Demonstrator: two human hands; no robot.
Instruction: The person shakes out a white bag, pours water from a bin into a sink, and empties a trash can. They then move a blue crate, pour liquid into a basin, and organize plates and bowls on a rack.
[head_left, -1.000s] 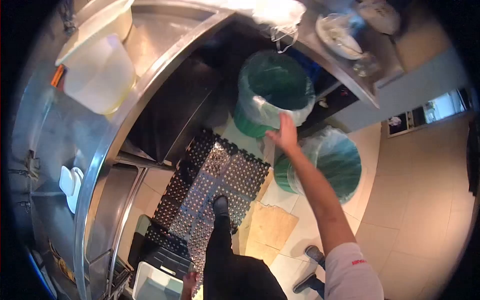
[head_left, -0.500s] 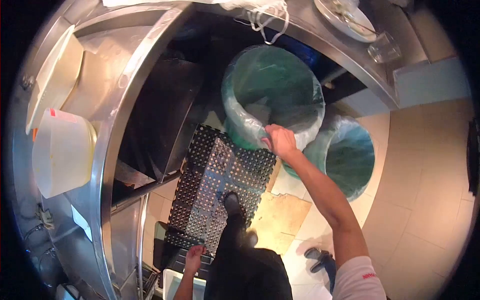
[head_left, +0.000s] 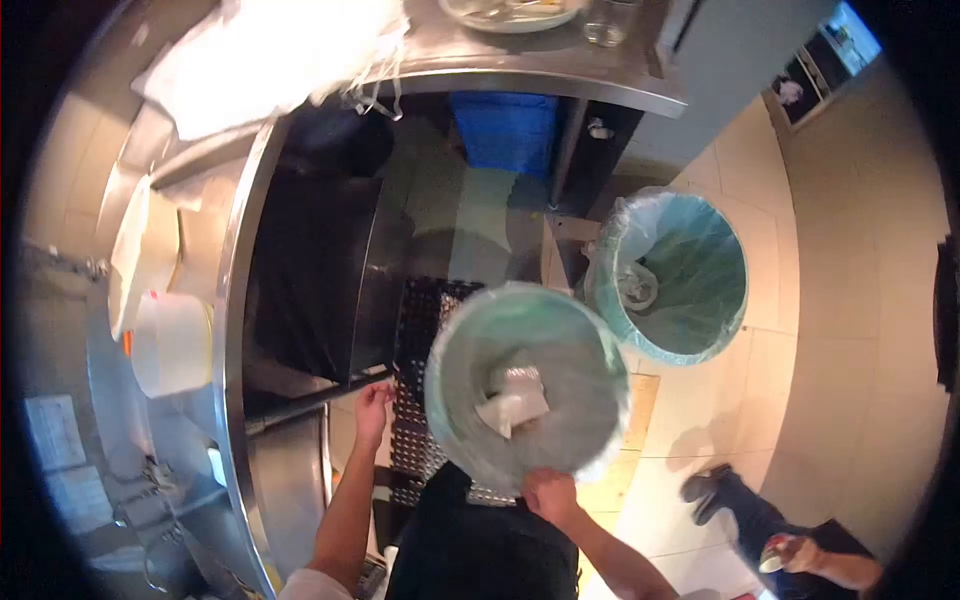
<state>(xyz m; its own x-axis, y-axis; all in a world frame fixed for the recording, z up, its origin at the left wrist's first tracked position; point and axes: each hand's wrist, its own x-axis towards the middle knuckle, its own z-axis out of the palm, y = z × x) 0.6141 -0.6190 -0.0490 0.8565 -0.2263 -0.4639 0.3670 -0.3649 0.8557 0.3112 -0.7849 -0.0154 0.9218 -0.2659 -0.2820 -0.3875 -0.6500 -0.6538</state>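
Note:
My right hand [head_left: 550,490] is closed over the near rim of a round green bin [head_left: 438,385] with a clear plastic liner. Crumpled white paper [head_left: 520,398] lies at the bottom of this bin. The bin stands right in front of my body, above the black rubber mat [head_left: 415,440]. My left hand [head_left: 374,395] is off to the left of the bin, close to the steel counter's lower rail, with its fingers loosely bent and holding nothing I can see.
A second lined green bin [head_left: 675,275] stands on the tiled floor at right. Under the counter is a blue crate [head_left: 505,130]. A white plastic container [head_left: 172,345] sits on the left counter. Another person's hand [head_left: 795,553] holds a small cup-like item at lower right.
My right hand has pulled the bin out from under the counter towards my body. My left hand has moved up and forward. The view has shifted, and another person's hand has come into sight.

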